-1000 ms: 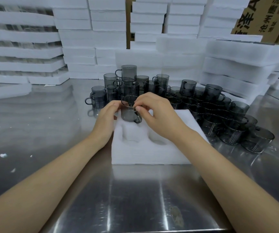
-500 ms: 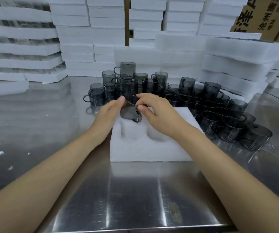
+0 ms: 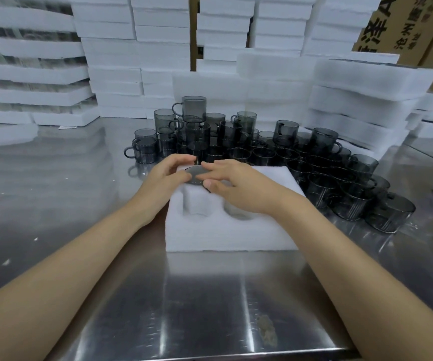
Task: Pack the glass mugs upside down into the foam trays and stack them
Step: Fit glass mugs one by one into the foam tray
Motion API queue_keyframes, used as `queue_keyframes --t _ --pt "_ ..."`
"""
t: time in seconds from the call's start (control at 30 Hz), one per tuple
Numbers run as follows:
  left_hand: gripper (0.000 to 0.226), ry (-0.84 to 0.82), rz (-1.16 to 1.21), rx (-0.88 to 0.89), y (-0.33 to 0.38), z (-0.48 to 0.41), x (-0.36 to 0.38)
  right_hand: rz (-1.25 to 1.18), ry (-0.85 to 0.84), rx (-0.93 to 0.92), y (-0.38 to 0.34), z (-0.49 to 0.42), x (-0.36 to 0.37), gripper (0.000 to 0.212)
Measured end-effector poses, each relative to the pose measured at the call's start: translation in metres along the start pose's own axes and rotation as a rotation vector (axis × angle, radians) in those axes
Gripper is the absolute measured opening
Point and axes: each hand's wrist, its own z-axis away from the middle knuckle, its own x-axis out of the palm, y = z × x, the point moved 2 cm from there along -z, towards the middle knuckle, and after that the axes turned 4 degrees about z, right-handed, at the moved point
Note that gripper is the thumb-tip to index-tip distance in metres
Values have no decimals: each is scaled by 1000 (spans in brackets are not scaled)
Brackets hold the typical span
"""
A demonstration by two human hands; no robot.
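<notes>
- Head view: a white foam tray [image 3: 231, 231] is seen lying flat on the steel table [image 3: 210, 308], straight ahead of the person
- A smoked-glass mug [image 3: 197, 175] is seated mouth-down in the tray's far-left pocket, with only its round dark base showing above the foam
- The left hand [image 3: 164, 179] is curled about the left side of that base, with the thumb at the near edge and the fingers over the far edge
- The right hand [image 3: 236, 187] is laid over the base from the right, fingers fairly straight across the top and thumb at the near rim, so a press rather than a grip is judged
- The mug's axis is upright and it lies directly under and between both hands, so the seating move is judged to be straight down
- The near-left pocket [image 3: 195, 204] is seen unfilled
- The loose mugs [image 3: 322, 173] are massed beyond and to the right of the tray, nearer the right hand
- Stacked foam trays [image 3: 366, 100] and a cardboard carton [image 3: 397, 24] are seen behind
</notes>
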Motion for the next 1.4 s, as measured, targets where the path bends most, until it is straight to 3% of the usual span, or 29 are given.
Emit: queue_keyframes --t 0.1,0.2,0.3,0.4,0.63,0.97,1.1,1.2,1.3,1.4 --pt "33 6 1 -26 -1 0 0 -32 317 112 8 3 -22 31" --pt "30 9 -11 -38 -2 0 0 108 573 380 38 16 -53 37" --pt "30 1 -7 -55 -3 -1 0 184 487 660 78 36 -63 30" --pt "30 -5 0 -72 -4 -1 0 201 358 786 95 46 -58 19" --pt "31 -2 -13 -75 -3 0 1 140 472 742 92 42 -50 27" --pt "28 -31 -8 -72 -1 2 1 189 436 677 90 41 -52 32" --pt "31 -32 -15 -75 -2 2 1 311 571 670 86 43 -64 36" --pt "28 -44 -18 -56 -3 1 1 356 789 631 79 45 -77 35" --pt "31 -36 -23 -48 -5 -1 0 116 971 517 71 44 -82 32" --pt "31 -34 -34 -45 -6 -2 0 -337 958 399 69 40 -77 31"
